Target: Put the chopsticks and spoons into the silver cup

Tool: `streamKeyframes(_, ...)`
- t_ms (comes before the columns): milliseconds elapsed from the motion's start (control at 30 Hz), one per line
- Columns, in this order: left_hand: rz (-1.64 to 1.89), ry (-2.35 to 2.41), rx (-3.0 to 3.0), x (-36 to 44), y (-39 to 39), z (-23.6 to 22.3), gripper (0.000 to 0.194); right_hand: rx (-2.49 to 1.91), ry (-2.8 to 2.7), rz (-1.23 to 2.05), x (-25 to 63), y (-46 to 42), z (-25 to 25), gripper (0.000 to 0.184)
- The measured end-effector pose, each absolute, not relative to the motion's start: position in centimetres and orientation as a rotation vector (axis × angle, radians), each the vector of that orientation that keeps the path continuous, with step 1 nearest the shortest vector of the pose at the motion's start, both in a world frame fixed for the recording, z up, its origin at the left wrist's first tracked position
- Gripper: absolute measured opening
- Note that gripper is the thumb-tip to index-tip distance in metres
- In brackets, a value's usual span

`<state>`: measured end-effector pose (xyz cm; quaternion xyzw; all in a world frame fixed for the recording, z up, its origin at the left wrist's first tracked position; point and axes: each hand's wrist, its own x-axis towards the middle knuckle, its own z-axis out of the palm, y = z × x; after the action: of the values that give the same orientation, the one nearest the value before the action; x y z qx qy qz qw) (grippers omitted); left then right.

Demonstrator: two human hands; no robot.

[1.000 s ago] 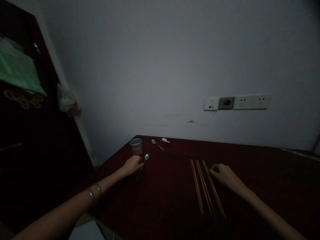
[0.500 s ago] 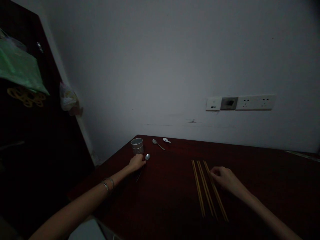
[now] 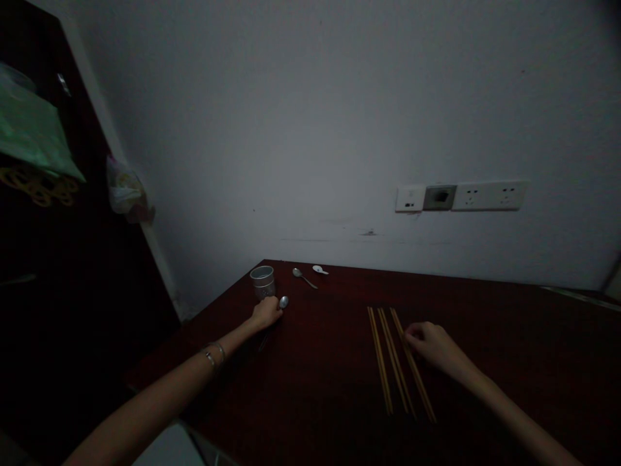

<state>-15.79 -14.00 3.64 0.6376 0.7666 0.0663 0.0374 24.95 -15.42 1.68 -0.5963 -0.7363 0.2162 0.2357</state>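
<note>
My left hand (image 3: 266, 312) is closed on the handle of a long metal spoon (image 3: 284, 302). The spoon's bowl shows past my fingertips, and the thin end of its handle comes out below the hand. Just behind that hand stands a metal cup (image 3: 262, 279). Several wooden chopsticks lie in three pairs: a left pair (image 3: 380, 360), a middle pair (image 3: 393, 353) and a right pair (image 3: 413, 366). At the upper part of the right pair, the thumb and fingers of my right hand (image 3: 429, 343) are pinched together against the chopsticks.
Farther back on the dark red table (image 3: 320, 375) lie another metal spoon (image 3: 305, 278) and a short white spoon (image 3: 320, 269). A wall (image 3: 310, 129) with sockets (image 3: 488, 196) rises behind. Left of the table are a dark door (image 3: 63, 272) and a hanging plastic bag (image 3: 126, 189).
My left hand has moved slightly forward and right, covering more of the spoon's handle. My right hand has come closer to the right pair of chopsticks and now touches it.
</note>
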Motion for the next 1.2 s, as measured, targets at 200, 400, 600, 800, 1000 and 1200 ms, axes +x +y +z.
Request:
streamKeyframes(200, 0.315, 2.278, 2.057, -15.0, -13.4, 4.4, 0.013, -1.645, -2.017, 0.587, 24.9, -15.6, 2.5, 0.026)
streamKeyframes(400, 0.685, 1.976, 2.264, -9.6, -11.8, 8.9, 0.017, -1.459, -1.939, 0.521, 24.6, -16.1, 3.9, 0.027)
streamKeyframes(600, 1.053, 1.609, 2.324, 0.8, -11.1, 12.7, 0.017, -1.146, -1.583, 1.029, 22.4, -18.2, 5.7, 0.033)
streamKeyframes(800, 1.181, 1.400, 2.172, 9.0, -10.6, 12.0, 0.017, -0.981, -1.318, 1.254, 21.4, -18.3, 5.5, 0.045)
streamKeyframes(1000, 1.242, 1.402, 2.019, 10.9, -10.3, 10.0, 0.016, -1.036, -1.190, 1.320, 20.9, -17.6, 3.9, 0.047)
streamKeyframes(1200, 1.262, 1.430, 1.985, 10.3, -9.7, 8.8, 0.018, -1.114, -1.198, 1.377, 20.1, -17.7, 3.2, 0.039)
